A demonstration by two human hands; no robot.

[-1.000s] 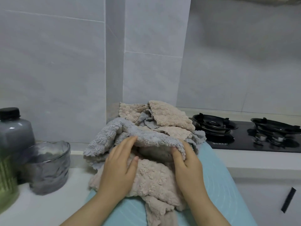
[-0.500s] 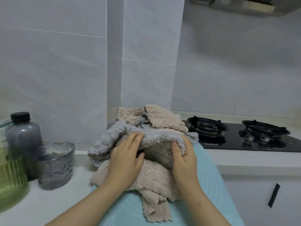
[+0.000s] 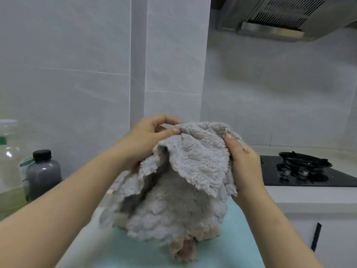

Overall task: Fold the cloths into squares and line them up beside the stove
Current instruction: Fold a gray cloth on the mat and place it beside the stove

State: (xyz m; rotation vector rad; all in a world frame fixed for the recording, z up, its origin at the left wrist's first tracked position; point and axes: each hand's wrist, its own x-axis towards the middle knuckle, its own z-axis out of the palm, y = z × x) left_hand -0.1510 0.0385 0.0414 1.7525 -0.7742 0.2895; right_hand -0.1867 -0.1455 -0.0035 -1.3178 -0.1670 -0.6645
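A fluffy grey cloth (image 3: 189, 171) hangs lifted in front of me, draped over the pile beneath. My left hand (image 3: 148, 138) pinches its upper left edge between thumb and fingers. My right hand (image 3: 243, 161) grips its upper right edge, thumb on top. Only a strip of beige cloth (image 3: 183, 250) shows under the grey one, lying on a light blue mat (image 3: 239, 238). The black gas stove (image 3: 309, 171) sits on the counter to the right.
A dark grey bottle with a black cap (image 3: 43, 173) and a clear bottle of yellowish liquid (image 3: 9, 167) stand at the left on the white counter. A range hood (image 3: 286, 16) hangs above the stove. Tiled walls are close behind.
Both hands took hold of the grey cloth on top of the pile and raised it up off the beige cloths. The camera tilted upward.
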